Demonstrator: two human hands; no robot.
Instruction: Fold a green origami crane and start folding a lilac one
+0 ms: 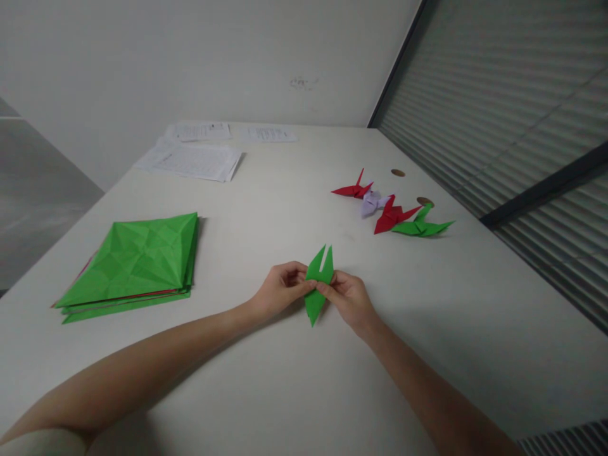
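Between my two hands is a folded green origami paper (315, 306), a narrow diamond with a slit running down its far half. Its two slim points face away from me and a single point faces toward me. My left hand (284, 286) pinches its left edge, thumb on top. On the right edge, my right hand (350, 295) pinches it the same way, and the two thumb tips nearly meet at its middle. The fingers beneath the paper are partly hidden.
A stack of creased green paper sheets (147, 256) lies at left on the white table (266, 209). Folded paper cranes stand at right: a red crane (354, 190), a lilac crane (371, 204), another red crane (390, 216) and a green crane (420, 227). Printed sheets (199, 161) lie at the back.
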